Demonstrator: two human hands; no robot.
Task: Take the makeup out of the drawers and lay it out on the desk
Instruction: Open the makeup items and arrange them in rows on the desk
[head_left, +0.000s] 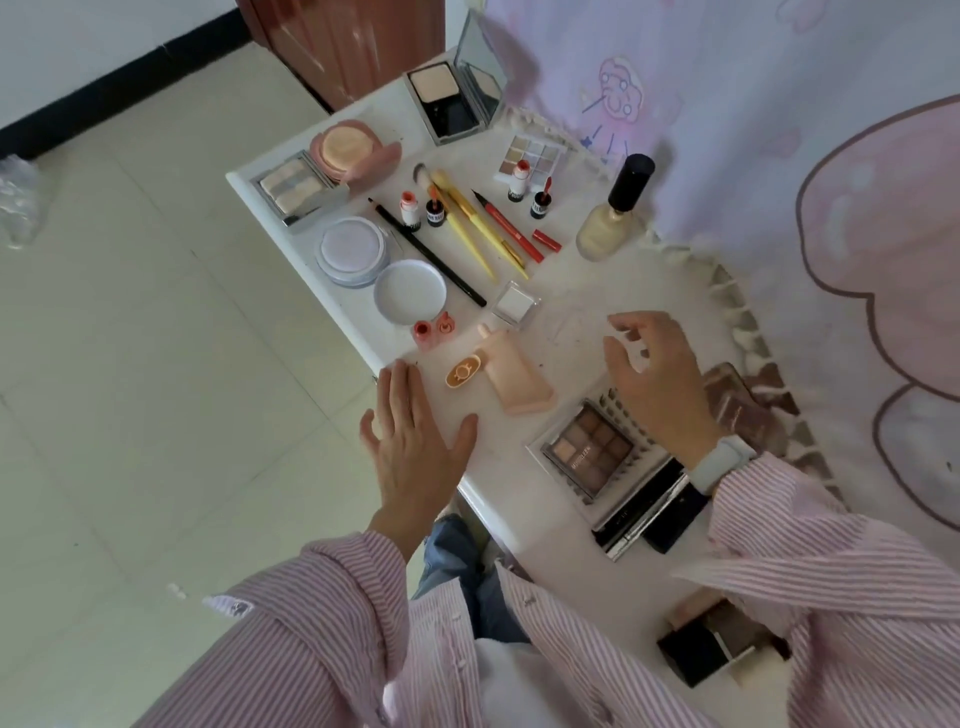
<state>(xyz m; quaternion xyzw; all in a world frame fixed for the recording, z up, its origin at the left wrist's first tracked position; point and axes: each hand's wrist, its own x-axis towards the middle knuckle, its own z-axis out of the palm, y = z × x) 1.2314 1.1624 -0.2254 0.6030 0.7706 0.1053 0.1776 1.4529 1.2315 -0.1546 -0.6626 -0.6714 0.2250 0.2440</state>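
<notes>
Makeup lies spread over the white desk (519, 519): open compacts (447, 101), yellow brushes (470, 228), a peach tube (514, 376), a brown eyeshadow palette (589, 449), and perhaps a foundation bottle (613, 218).

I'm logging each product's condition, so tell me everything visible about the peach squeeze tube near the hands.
The peach tube lies flat on the white desk, uncapped, its bare nozzle pointing away from the person and its flat crimped end toward them. It looks like soft matte plastic. An orange oval cap lies just beside it. Neither hand touches it.
</notes>
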